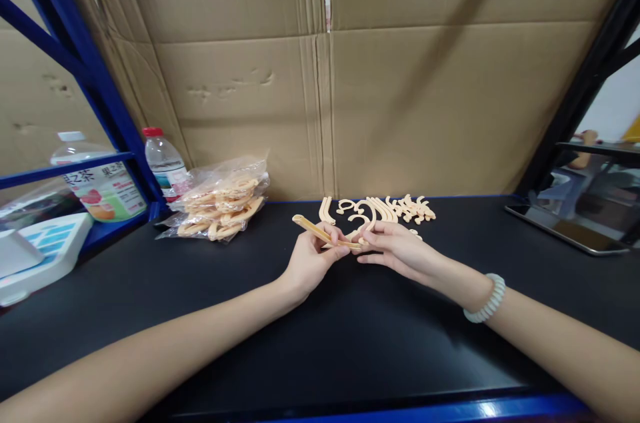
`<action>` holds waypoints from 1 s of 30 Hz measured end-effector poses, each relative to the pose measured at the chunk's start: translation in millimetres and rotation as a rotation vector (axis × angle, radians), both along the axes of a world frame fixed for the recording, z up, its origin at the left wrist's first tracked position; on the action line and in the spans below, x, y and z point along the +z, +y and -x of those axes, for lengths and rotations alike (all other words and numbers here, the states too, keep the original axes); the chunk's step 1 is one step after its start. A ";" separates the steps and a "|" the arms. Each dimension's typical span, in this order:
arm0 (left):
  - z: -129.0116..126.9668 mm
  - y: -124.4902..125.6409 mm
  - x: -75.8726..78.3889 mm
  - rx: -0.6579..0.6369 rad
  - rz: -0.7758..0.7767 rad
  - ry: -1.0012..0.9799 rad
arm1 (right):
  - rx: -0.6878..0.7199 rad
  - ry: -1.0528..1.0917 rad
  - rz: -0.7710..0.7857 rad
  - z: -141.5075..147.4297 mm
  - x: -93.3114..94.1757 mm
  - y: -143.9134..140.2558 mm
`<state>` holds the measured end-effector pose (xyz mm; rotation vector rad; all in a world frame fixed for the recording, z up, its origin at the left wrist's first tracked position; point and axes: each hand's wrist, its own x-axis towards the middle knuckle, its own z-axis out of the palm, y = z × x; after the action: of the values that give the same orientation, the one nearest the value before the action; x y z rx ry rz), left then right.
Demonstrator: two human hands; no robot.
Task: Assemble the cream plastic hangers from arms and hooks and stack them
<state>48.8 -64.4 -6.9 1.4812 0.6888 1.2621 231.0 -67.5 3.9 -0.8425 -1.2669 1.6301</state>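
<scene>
Centrally, a slim peach plastic strip (325, 234) lies nearly level above the black tabletop (350, 343), long axis running from upper left to lower right. The left hand (310, 262) pinches its middle; the right hand (395, 246) grips its right end, which the fingers hide. Behind, matching curved pieces (383, 208) lie loose; more fill a clear bag (223, 204).

We see a bag (220, 206) of parts and two bottles (165, 163) at left, a tablet (567, 228) at right, cardboard (400, 90) behind.
</scene>
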 end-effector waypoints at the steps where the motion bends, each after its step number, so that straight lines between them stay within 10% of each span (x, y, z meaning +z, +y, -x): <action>1: -0.3 -0.2 0.7 0.006 -0.007 0.001 | 0.019 -0.006 0.014 -0.4 0.4 0.1; 30: -0.5 0.2 -1.4 -0.026 -0.051 0.114 | -0.096 -0.165 -0.223 9.7 -6.4 -2.8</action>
<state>49.3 -64.2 -8.2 1.6089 0.7140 1.1905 221.3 -70.4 -2.5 -0.8974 -1.4690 1.3366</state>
